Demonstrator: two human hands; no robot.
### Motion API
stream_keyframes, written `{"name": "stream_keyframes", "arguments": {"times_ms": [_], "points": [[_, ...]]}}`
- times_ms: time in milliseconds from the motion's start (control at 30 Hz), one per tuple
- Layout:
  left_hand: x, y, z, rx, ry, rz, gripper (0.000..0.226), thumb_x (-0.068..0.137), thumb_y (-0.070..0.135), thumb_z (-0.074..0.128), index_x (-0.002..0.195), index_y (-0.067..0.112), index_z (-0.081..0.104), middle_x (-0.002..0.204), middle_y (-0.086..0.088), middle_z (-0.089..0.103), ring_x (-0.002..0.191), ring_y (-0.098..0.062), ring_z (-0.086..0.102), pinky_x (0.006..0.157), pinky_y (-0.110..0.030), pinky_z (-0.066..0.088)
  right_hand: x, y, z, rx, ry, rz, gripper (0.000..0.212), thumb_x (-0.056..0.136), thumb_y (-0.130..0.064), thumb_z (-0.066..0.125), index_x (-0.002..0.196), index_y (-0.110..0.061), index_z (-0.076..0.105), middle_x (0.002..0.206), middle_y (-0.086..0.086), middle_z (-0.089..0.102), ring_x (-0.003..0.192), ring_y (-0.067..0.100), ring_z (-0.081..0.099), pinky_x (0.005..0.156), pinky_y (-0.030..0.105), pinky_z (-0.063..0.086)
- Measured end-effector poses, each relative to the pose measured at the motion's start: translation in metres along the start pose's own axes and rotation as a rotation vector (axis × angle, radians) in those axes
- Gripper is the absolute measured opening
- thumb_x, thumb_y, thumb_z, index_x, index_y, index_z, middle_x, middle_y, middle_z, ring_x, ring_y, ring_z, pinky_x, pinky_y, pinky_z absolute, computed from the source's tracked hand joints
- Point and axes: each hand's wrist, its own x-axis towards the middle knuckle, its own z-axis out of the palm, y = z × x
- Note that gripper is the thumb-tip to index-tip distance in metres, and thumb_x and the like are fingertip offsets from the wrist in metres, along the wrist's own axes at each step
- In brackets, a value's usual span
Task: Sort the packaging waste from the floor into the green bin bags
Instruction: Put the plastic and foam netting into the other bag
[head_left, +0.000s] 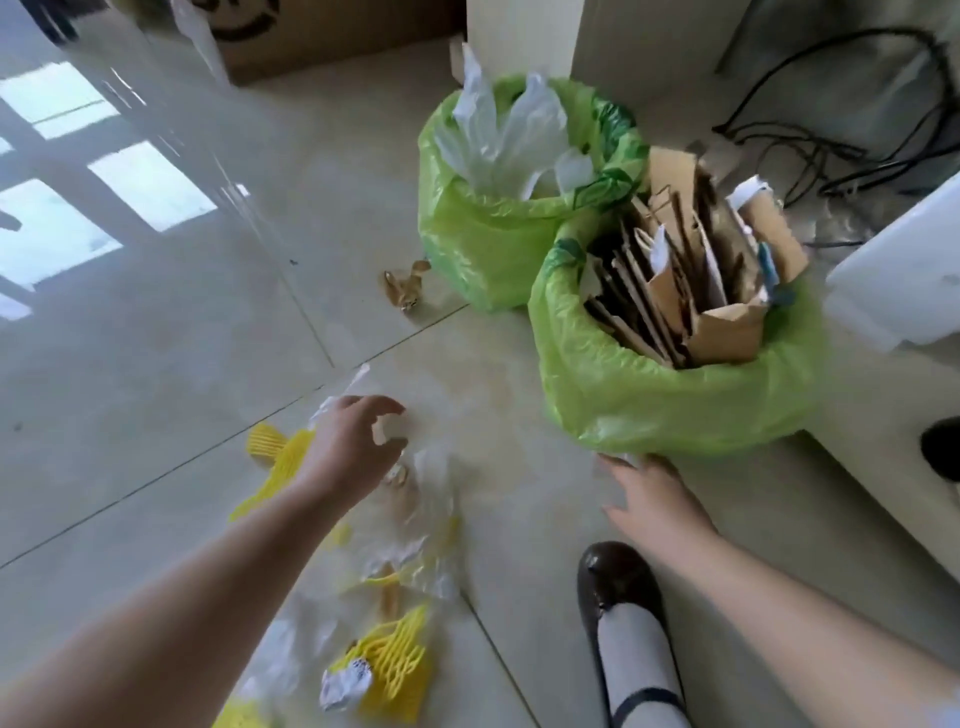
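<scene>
A person's left hand (353, 441) reached over clear plastic film (415, 499) on the tiled floor (156, 364), fingers curled loosely above it and grasping nothing. The right hand (654, 499) hung open, fingers spread, its tips near the base of the nearer green bin bag (675, 410), which held cardboard (691, 291). The farther green bin bag (483, 244), just behind it, held plastic bags (498, 135). Yellow foam netting (395, 660) and more film lay near a dark shoe (618, 587). A crumpled brown wrapper (405, 288) lay beside the farther bag.
</scene>
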Motion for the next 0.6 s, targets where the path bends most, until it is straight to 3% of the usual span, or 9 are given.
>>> {"name": "stream_keyframes", "arguments": {"times_ms": [100, 167, 267, 333, 433, 533, 600], "points": [[0.000, -0.033, 0.012, 0.270, -0.118, 0.146, 0.057, 0.079, 0.030, 0.069, 0.133, 0.025, 0.048, 0.143, -0.006, 0.038, 0.130, -0.027, 0.040, 0.103, -0.034, 0.037, 0.015, -0.001, 0.017, -0.132, -0.049, 0.045, 0.056, 0.087, -0.036, 0.056, 0.138, -0.034, 0.034, 0.136, 0.009, 0.043, 0.124, 0.029, 0.040, 0.094, 0.033, 0.045], [0.002, -0.045, 0.023, 0.427, -0.214, 0.204, 0.077, 0.079, 0.040, 0.068, 0.145, 0.032, 0.027, 0.156, -0.006, 0.014, 0.144, -0.028, 0.013, 0.114, -0.044, 0.024, 0.022, 0.001, 0.026, -0.171, -0.037, 0.021, 0.062, 0.087, -0.033, 0.058, 0.141, -0.035, 0.029, 0.138, 0.009, 0.037, 0.124, 0.028, 0.039, 0.093, 0.034, 0.045], [0.009, -0.057, 0.040, 0.568, -0.313, 0.128, 0.103, 0.073, 0.054, 0.068, 0.147, 0.039, -0.002, 0.157, -0.005, -0.019, 0.145, -0.030, -0.015, 0.113, -0.058, 0.011, 0.030, 0.001, 0.035, -0.211, 0.000, -0.029, 0.070, 0.084, -0.024, 0.062, 0.145, -0.032, 0.027, 0.138, 0.011, 0.043, 0.120, 0.033, 0.045, 0.093, 0.038, 0.046], [0.014, -0.065, 0.047, 0.557, -0.334, 0.044, 0.107, 0.072, 0.052, 0.070, 0.146, 0.041, -0.006, 0.156, -0.006, -0.023, 0.145, -0.033, -0.013, 0.111, -0.060, 0.018, 0.037, 0.000, 0.036, -0.174, 0.040, -0.040, 0.060, 0.083, -0.017, 0.063, 0.138, -0.024, 0.041, 0.131, 0.011, 0.054, 0.114, 0.034, 0.053, 0.089, 0.039, 0.047], [0.019, -0.076, 0.053, 0.481, -0.292, -0.017, 0.097, 0.077, 0.043, 0.070, 0.147, 0.039, 0.003, 0.158, -0.006, -0.013, 0.144, -0.035, 0.010, 0.104, -0.047, 0.039, 0.044, -0.002, 0.035, -0.052, 0.064, -0.073, 0.033, 0.085, -0.007, 0.059, 0.116, -0.015, 0.058, 0.118, 0.007, 0.065, 0.102, 0.029, 0.062, 0.082, 0.034, 0.047], [0.021, -0.089, 0.051, 0.402, -0.176, 0.020, 0.072, 0.078, 0.034, 0.069, 0.140, 0.034, 0.032, 0.153, -0.007, 0.018, 0.133, -0.036, 0.031, 0.096, -0.044, 0.045, 0.045, -0.008, 0.033, -0.040, 0.099, -0.072, 0.014, 0.083, -0.007, 0.059, 0.095, -0.012, 0.062, 0.098, 0.011, 0.068, 0.086, 0.031, 0.063, 0.071, 0.035, 0.047], [0.022, -0.098, 0.046, 0.335, -0.124, 0.028, 0.051, 0.078, 0.028, 0.069, 0.125, 0.030, 0.049, 0.136, -0.006, 0.038, 0.120, -0.034, 0.044, 0.088, -0.040, 0.048, 0.043, -0.016, 0.032, -0.031, 0.084, -0.045, 0.012, 0.082, -0.009, 0.061, 0.094, -0.013, 0.063, 0.094, 0.008, 0.069, 0.085, 0.031, 0.064, 0.070, 0.034, 0.046]]}}
